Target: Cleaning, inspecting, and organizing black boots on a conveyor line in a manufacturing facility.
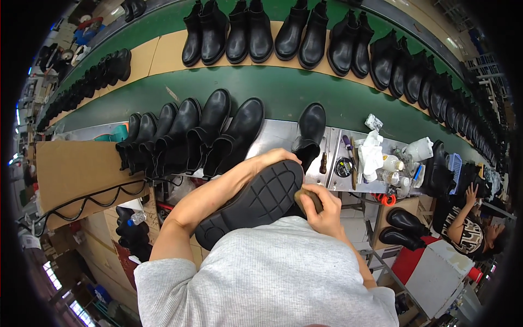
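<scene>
My left hand (277, 157) is wrapped over the toe end of a black boot (256, 201), which is tilted against my chest with its grooved sole facing up. My right hand (326, 211) pinches a small tan-brown block (308, 204), perhaps a sponge or rubbing pad, against or very near the edge of the sole by the toe. The boot's upper is mostly hidden beneath the sole. Just beyond my hands, a single black boot (312, 126) stands on the metal bench (275, 134).
Several black boots (188, 122) stand at the left of the bench. More line a green conveyor (261, 87). At the right are a round black tin (343, 167), white cloth (371, 155), bottles (393, 163) and orange-handled scissors (388, 200). A co-worker (463, 229) is at far right.
</scene>
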